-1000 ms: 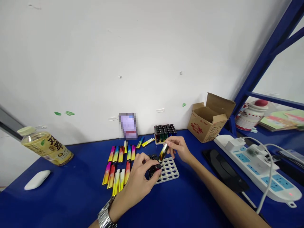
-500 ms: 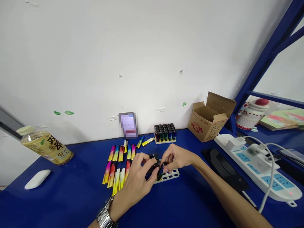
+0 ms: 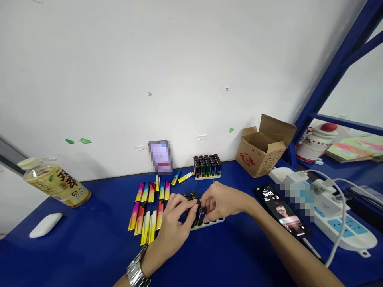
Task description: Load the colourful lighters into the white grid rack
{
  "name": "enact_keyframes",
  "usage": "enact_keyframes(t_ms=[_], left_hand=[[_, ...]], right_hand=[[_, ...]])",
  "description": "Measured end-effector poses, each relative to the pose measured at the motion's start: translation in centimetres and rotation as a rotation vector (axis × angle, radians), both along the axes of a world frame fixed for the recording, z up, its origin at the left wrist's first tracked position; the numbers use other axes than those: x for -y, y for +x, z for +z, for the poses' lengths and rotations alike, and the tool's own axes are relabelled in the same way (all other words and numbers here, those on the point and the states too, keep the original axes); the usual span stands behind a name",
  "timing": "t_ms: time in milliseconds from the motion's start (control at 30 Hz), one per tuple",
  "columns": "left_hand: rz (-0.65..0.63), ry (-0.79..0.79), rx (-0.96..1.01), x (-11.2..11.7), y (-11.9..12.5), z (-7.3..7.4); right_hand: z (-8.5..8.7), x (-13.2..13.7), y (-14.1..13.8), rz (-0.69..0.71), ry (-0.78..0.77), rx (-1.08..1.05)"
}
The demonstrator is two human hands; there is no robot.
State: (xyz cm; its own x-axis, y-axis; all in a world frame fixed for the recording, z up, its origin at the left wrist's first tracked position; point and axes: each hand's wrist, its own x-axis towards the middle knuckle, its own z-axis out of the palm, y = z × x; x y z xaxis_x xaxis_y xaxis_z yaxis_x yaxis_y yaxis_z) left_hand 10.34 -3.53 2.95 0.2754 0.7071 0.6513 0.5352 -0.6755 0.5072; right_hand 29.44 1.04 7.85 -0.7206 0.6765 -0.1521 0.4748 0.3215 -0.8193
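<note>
Both my hands meet over a white perforated lighter tray [image 3: 208, 224] near the middle of the blue table. My left hand [image 3: 176, 215] pinches a cluster of black-topped lighters [image 3: 191, 201] standing in the tray. My right hand [image 3: 223, 201] grips a black-headed lighter [image 3: 201, 216] at the tray, its lower end hidden. My hands cover most of the tray. To the left lie rows of pink, yellow and gold lighters [image 3: 146, 211]. A full rack of upright lighters [image 3: 207, 166] stands at the back.
A tea bottle [image 3: 56, 185] lies at the left, with a white mouse [image 3: 45, 225] nearer me. A cardboard box [image 3: 260, 147] stands at the back right. A lit phone [image 3: 281, 211] and a white power strip [image 3: 338, 215] with cables lie to the right.
My right hand has come down from above the tray, bringing its lighter to the tray beside my left hand. The phone screen has lit up.
</note>
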Motion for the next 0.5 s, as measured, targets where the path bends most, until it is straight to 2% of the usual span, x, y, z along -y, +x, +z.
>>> enact_keyframes(t_ms=[133, 300, 500], left_hand=[[-0.019, 0.036, -0.078, -0.1, -0.6, 0.6], [0.001, -0.125, -0.081, 0.0, -0.5, 1.1], [0.015, -0.265, 0.044, -0.1, 0.0, 0.5]], right_hand=[[-0.5, -0.3, 0.1, 0.008, -0.085, -0.016], [-1.1, -0.5, -0.1, 0.130, -0.120, 0.085], [-1.5, -0.9, 0.0, 0.194, -0.138, 0.158]])
